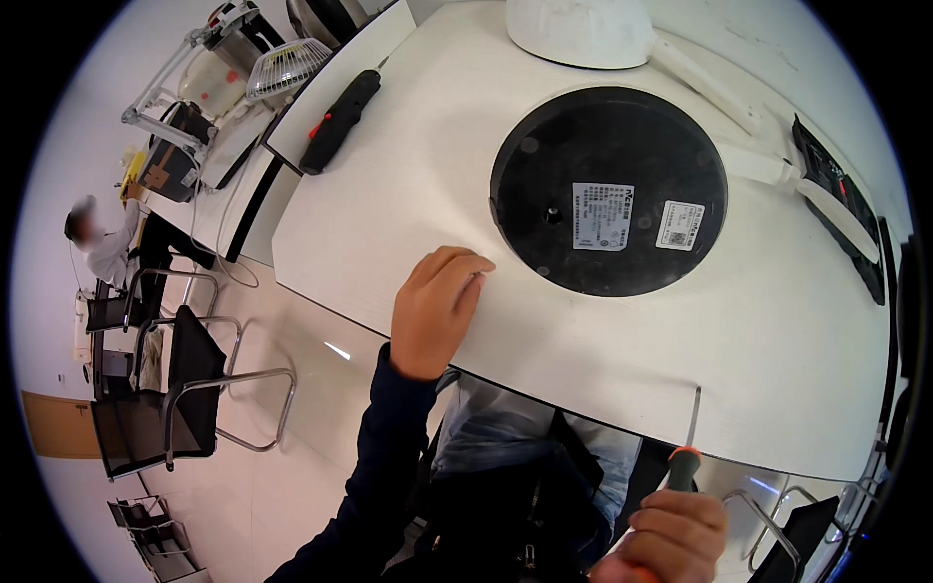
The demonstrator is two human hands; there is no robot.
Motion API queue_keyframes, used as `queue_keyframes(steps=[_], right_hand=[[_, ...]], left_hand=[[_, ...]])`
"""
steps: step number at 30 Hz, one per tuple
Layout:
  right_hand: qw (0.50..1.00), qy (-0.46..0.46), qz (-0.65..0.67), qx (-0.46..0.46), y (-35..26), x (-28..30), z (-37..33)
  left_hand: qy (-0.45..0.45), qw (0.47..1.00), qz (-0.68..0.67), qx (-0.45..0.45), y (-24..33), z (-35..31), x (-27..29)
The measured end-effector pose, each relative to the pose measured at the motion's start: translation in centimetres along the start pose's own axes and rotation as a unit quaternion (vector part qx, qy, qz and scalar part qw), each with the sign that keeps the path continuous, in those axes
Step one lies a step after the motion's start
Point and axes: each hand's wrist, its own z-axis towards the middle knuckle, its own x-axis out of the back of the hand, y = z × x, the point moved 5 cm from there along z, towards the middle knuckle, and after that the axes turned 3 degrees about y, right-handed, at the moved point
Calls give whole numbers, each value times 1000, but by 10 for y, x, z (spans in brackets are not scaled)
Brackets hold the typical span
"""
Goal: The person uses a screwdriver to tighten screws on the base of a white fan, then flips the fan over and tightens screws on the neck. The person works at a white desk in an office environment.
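My right hand (671,539) is wrapped round the handle of a screwdriver (684,466) at the table's near edge. Its handle is dark with orange parts, and its thin metal shaft points away from me over the tabletop. My left hand (432,311) is over the table near the left front, fingers curled and pressed together; what they hold, if anything, is hidden. Just beyond its fingertips lies a round black lamp base (535,146), underside up. It carries two pale printed labels and a small dark hole left of its middle. Neither hand touches the base.
A black power screwdriver (340,121) lies at the table's left. White lamp parts (578,29) stand at the back, with a white arm (705,78) beside them. At the right is a black case (841,204). Chairs (194,389) and a seated person (102,238) are further left.
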Motion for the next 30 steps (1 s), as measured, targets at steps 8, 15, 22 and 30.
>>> queue_keyframes(steps=[8,15,22,30], right_hand=[[941,326,88,-31,34,56,-23],[800,331,499,13,12,49,14],[782,338,522,56,14,58,13],[764,334,547,76,14,51,17]], left_hand=[[-6,855,-495,153,15,-22,3],[-94,455,-820,334,62,-60,-56],[-161,368,-863,308,87,-70,-63],[-123,406,-855,297,87,-79,-57]])
